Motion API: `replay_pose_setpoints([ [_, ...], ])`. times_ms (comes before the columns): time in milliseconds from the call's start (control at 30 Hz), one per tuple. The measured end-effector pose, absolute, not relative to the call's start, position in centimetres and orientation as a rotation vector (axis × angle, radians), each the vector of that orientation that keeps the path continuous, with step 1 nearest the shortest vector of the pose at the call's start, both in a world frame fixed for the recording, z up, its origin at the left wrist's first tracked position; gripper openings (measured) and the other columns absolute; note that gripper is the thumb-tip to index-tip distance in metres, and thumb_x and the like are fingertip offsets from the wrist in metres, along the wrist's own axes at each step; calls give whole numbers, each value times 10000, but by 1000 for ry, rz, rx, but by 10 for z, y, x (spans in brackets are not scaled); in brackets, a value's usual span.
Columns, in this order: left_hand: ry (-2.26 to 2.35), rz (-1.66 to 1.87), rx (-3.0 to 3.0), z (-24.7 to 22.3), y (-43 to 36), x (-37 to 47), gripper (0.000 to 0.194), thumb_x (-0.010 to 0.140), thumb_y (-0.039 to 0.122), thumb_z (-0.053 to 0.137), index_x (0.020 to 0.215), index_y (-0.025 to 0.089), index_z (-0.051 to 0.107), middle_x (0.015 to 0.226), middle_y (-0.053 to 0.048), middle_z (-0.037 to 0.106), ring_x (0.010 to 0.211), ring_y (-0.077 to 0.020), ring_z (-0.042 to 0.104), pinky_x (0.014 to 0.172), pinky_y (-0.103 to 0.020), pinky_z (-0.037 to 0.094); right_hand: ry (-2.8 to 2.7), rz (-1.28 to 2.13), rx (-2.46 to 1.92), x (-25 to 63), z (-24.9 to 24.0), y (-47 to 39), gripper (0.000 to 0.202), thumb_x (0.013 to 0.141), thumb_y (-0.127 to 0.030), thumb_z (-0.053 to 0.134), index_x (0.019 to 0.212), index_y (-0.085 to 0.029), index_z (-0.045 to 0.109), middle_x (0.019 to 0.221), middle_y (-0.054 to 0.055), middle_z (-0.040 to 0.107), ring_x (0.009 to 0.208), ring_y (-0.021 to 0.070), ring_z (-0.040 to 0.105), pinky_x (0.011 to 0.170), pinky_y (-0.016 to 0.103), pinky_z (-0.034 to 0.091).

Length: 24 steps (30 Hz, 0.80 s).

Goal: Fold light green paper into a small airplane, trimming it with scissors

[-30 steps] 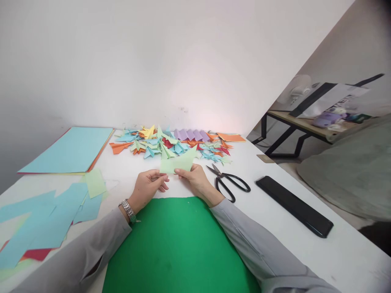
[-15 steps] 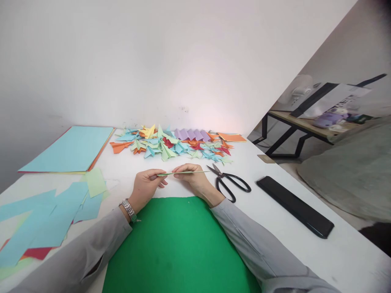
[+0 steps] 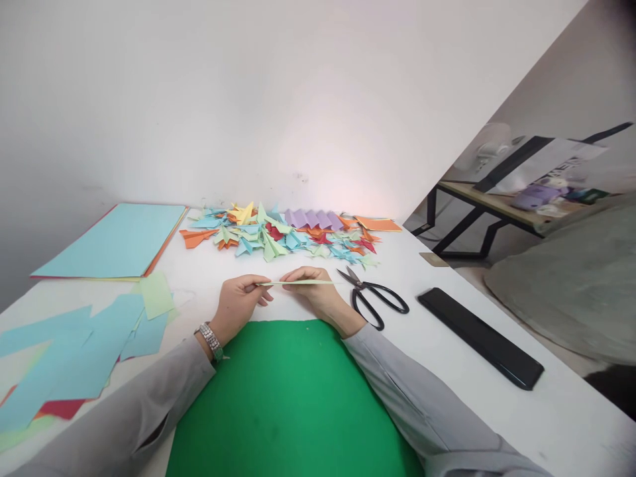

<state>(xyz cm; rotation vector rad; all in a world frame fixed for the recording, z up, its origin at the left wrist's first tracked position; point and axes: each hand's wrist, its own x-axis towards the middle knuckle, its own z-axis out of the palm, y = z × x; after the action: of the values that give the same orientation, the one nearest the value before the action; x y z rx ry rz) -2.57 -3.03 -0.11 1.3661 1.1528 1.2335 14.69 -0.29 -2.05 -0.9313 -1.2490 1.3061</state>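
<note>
While the left hand (image 3: 237, 305) pinches one end of the pale green paper (image 3: 305, 282), the right hand (image 3: 318, 295) is clamped on it farther along. Between them it appears almost edge-on. From it, scissors (image 3: 363, 285) lie at three o'clock, folded papers (image 3: 278, 232) at twelve, a green sheet (image 3: 293, 397) at six.

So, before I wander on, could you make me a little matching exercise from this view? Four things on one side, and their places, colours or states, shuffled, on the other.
Things:
1. scissors
2. edge-on paper
3. pleated paper
4. stack of large sheets

Places, colours or states:
A. purple
B. light blue on top
C. lying with the blades parted
D. held by the left hand and the right hand

Right pairs: 1-C, 2-D, 3-A, 4-B
</note>
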Motion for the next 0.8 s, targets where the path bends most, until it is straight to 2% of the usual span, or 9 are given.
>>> replay_pose_setpoints([
  [133,1157,1165,1343,-1,-30,-26,217,703,336,654,703,120,677,566,-44,673,475,-133,608,511,-258,515,-1201,1302,-985,146,-22,-2,210,503,-270,811,652,-175,697,648,7,678,592,141,564,611,282,426],
  [300,1128,1141,1290,0,-28,-27,349,743,449,603,647,114,622,634,-71,682,542,-157,638,545,-288,536,-1214,1262,-993,146,-21,-2,255,557,-345,775,485,-160,614,489,-16,587,478,101,471,527,251,358],
  [400,1111,1212,1266,-1,-25,-27,311,640,394,713,758,122,617,682,-30,671,634,-161,644,607,-304,552,-1264,1275,-1033,144,-17,-6,228,540,-337,778,528,-157,639,515,-11,608,474,102,476,506,243,349],
  [467,1093,1278,1244,-2,-23,-27,356,587,344,754,830,140,592,796,-26,676,714,-160,643,653,-305,550,-1326,1270,-1076,141,-13,-9,214,532,-330,778,571,-153,664,533,-6,623,475,107,485,494,241,348],
  [567,1068,1302,1252,-7,-21,-28,343,599,318,744,816,157,532,928,-52,662,791,-164,639,680,-296,538,-1380,1249,-1123,139,-11,-12,219,532,-337,773,580,-148,673,525,-3,627,464,109,488,479,237,345],
  [800,1013,1230,1255,-7,-22,-26,281,660,328,689,800,168,505,825,12,603,745,-146,617,601,-315,585,-1390,1286,-1152,141,-12,-9,225,528,-328,781,533,-142,653,519,10,634,459,109,496,486,237,344],
])
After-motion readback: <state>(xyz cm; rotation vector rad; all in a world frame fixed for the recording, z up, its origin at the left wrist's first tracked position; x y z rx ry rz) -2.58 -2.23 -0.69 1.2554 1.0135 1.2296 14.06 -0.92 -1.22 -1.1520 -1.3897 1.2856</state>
